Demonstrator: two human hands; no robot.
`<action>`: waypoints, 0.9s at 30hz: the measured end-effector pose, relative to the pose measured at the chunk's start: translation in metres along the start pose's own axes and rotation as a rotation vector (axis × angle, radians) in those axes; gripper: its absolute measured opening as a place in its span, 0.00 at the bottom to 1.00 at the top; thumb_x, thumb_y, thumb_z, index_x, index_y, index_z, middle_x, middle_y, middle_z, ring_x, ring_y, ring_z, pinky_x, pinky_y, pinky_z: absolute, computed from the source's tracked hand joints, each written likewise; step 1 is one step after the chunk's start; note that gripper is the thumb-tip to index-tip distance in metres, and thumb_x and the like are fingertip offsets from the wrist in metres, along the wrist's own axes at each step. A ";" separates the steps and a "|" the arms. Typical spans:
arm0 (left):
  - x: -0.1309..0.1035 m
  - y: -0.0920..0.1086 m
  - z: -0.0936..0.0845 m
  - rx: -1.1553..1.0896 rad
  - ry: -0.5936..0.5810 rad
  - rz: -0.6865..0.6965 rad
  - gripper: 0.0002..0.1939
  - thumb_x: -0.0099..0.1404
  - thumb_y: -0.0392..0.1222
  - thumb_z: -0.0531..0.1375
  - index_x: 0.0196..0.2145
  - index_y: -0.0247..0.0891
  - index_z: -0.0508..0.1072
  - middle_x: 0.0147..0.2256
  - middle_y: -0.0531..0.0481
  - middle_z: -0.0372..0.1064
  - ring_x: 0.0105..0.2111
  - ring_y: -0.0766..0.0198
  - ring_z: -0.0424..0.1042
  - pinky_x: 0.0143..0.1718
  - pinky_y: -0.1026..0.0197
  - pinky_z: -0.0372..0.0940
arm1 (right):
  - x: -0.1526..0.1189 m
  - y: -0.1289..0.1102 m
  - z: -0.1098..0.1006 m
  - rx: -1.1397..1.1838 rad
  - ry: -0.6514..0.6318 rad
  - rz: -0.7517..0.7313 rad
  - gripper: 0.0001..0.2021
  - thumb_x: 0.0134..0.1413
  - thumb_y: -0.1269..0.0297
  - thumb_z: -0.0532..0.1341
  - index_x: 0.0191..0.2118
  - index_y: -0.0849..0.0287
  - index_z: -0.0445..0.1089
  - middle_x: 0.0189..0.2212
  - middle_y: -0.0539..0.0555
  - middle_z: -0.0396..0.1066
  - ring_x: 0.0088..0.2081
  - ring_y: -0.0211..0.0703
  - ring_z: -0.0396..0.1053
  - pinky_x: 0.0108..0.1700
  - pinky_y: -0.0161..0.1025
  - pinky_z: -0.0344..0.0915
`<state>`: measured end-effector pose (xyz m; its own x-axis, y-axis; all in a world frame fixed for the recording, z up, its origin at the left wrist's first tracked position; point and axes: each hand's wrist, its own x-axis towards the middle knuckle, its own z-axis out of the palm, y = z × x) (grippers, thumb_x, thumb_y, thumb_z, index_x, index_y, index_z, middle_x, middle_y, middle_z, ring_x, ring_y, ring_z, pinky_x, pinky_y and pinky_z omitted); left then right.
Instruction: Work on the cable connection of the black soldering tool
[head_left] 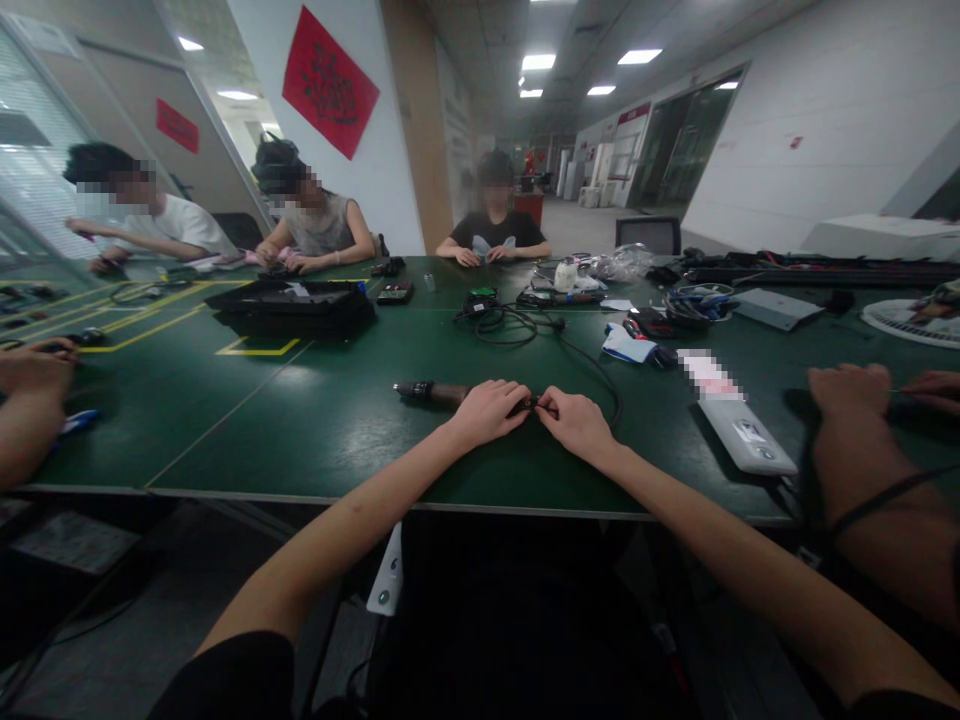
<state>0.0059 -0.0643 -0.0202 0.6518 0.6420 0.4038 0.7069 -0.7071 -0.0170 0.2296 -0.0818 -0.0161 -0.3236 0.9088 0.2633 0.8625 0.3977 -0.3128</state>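
Observation:
A dark electric screwdriver [444,394] lies sideways on the green table [360,430], its chuck end pointing left. My left hand [491,412] is closed around its rear end. From the right, my right hand [576,422] pinches at the screwdriver's cord end, and the fingertips of both hands nearly meet. A small dark part shows between them; its details are too small to make out. Beyond my right hand, a black cord [616,385] curves back across the table.
A black tray [292,308] stands back left. Coiled cable [510,322], a blue-and-white packet [628,343] and a white power strip [739,430] lie ahead and right. Co-workers sit across the table; other people's arms [862,440] reach in from right and left.

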 end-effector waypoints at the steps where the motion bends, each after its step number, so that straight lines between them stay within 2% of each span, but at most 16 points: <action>1: 0.000 0.000 0.000 0.000 -0.001 0.008 0.10 0.75 0.45 0.57 0.51 0.42 0.72 0.46 0.46 0.74 0.46 0.55 0.73 0.49 0.53 0.66 | 0.000 0.000 0.000 0.000 -0.002 -0.002 0.07 0.69 0.58 0.60 0.46 0.51 0.73 0.37 0.50 0.80 0.37 0.44 0.75 0.34 0.37 0.56; 7: 0.000 0.000 -0.001 -0.002 -0.004 -0.011 0.11 0.76 0.46 0.57 0.50 0.41 0.72 0.45 0.46 0.75 0.46 0.55 0.73 0.49 0.53 0.66 | 0.000 0.001 0.000 0.000 0.001 -0.006 0.07 0.69 0.57 0.60 0.46 0.51 0.73 0.37 0.50 0.80 0.36 0.44 0.75 0.34 0.37 0.56; 12: 0.000 0.000 0.000 0.009 -0.007 0.018 0.10 0.76 0.44 0.55 0.51 0.42 0.72 0.46 0.46 0.75 0.47 0.56 0.73 0.49 0.53 0.65 | -0.001 0.000 -0.001 0.001 0.005 -0.013 0.07 0.69 0.58 0.60 0.46 0.52 0.72 0.37 0.51 0.80 0.35 0.43 0.74 0.33 0.37 0.55; 16: 0.000 0.000 -0.001 -0.004 -0.007 -0.007 0.11 0.75 0.47 0.57 0.51 0.41 0.71 0.45 0.46 0.75 0.46 0.55 0.73 0.49 0.53 0.66 | -0.001 0.000 -0.001 -0.003 0.004 -0.014 0.07 0.69 0.58 0.60 0.46 0.52 0.72 0.38 0.50 0.80 0.35 0.43 0.74 0.33 0.37 0.55; 20: 0.000 0.001 -0.001 -0.008 -0.007 0.018 0.10 0.76 0.43 0.56 0.52 0.42 0.71 0.47 0.46 0.75 0.48 0.56 0.73 0.50 0.53 0.65 | -0.001 0.001 -0.001 0.005 0.020 -0.031 0.06 0.69 0.59 0.59 0.46 0.51 0.72 0.37 0.50 0.79 0.35 0.42 0.74 0.33 0.37 0.55; 24: 0.000 0.000 -0.001 -0.008 -0.001 -0.012 0.10 0.75 0.46 0.57 0.50 0.41 0.71 0.45 0.46 0.75 0.45 0.56 0.73 0.48 0.53 0.65 | -0.001 0.001 0.001 -0.001 0.019 -0.029 0.06 0.69 0.59 0.60 0.45 0.52 0.73 0.37 0.50 0.79 0.35 0.42 0.74 0.33 0.37 0.55; 27: 0.000 0.000 -0.001 -0.001 0.003 0.006 0.11 0.75 0.44 0.57 0.52 0.42 0.71 0.46 0.47 0.75 0.46 0.56 0.73 0.49 0.53 0.64 | -0.001 0.001 0.001 -0.003 0.016 -0.021 0.06 0.69 0.59 0.60 0.46 0.52 0.72 0.37 0.50 0.80 0.36 0.42 0.74 0.34 0.37 0.55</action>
<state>0.0060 -0.0644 -0.0196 0.6554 0.6369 0.4060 0.7026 -0.7113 -0.0183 0.2306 -0.0821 -0.0177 -0.3356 0.8980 0.2847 0.8566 0.4166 -0.3044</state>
